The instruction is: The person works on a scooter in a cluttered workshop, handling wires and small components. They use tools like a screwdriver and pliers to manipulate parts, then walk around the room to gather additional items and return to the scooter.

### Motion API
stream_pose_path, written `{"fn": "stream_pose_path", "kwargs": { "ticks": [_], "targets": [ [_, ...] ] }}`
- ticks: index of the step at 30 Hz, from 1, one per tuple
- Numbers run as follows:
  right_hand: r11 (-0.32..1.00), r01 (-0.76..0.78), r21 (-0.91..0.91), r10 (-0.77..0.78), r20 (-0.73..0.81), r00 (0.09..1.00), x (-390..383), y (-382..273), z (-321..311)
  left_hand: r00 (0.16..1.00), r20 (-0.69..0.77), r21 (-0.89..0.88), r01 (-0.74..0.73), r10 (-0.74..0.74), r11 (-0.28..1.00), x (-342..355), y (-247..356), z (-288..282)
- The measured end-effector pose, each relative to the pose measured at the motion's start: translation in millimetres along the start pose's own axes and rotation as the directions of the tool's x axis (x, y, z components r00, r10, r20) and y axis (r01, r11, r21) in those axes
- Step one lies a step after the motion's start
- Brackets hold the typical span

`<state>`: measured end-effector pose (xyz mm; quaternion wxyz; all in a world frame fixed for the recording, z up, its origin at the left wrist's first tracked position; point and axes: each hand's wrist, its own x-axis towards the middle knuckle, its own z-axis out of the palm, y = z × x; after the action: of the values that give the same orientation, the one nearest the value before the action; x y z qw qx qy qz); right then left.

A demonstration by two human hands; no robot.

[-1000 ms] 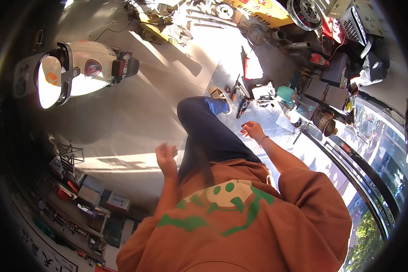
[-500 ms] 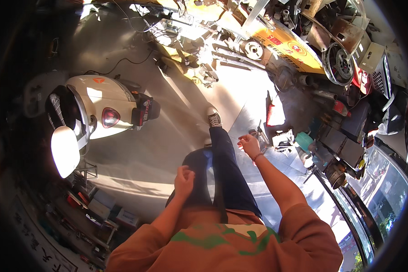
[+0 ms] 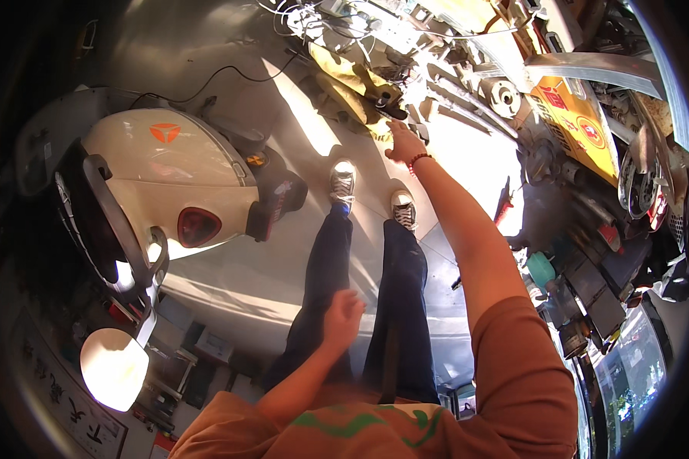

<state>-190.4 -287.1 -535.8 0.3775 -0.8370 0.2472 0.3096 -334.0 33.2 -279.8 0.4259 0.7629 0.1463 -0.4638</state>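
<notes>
My right hand (image 3: 404, 143) is stretched far forward with a red bead bracelet on the wrist. Its fingers are spread, hold nothing, and hover just short of a heap of yellow panels, cables and metal parts (image 3: 360, 76) on the sunlit floor. Hanging beside my thigh, my left hand (image 3: 343, 317) is loosely curled and holds nothing. I stand on the grey floor in dark trousers and grey sneakers (image 3: 343, 182), wearing an orange sweatshirt.
A white scooter (image 3: 168, 176) with a round mirror (image 3: 115, 367) stands close on my left. A yellow panel (image 3: 582, 122), wheels and engine parts crowd the right side, with a teal cup (image 3: 542, 268) among dark boxes. Shelves of small boxes (image 3: 191, 352) line the lower left.
My right arm has extended forward from beside my leg toward the parts heap. My left hand has dropped and curled. My feet now stand side by side, and the view has shifted forward.
</notes>
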Motion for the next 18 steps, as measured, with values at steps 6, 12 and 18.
{"fn": "stream_pose_path", "kwargs": {
  "ticks": [6, 12, 18],
  "targets": [
    [0.985, -0.171, -0.022, 0.172, 0.061, 0.983, 56.6, 5.1, 24.5, 0.999, 0.032, -0.025, 0.014, -0.013, 1.0, 30.3, 29.4, -35.2],
    [0.999, 0.008, -0.05, -0.006, 0.033, 0.999, 26.3, 1.5, 27.0, 0.999, 0.039, -0.238, 0.025, -0.016, 0.971, 91.9, 41.6, -22.6],
    [0.968, 0.16, 0.195, -0.12, -0.201, 0.972, -58.1, -13.9, 35.7, 0.997, -0.078, -0.017, -0.02, 0.019, 1.0, 237.5, 67.8, 11.5]
  ]
}}
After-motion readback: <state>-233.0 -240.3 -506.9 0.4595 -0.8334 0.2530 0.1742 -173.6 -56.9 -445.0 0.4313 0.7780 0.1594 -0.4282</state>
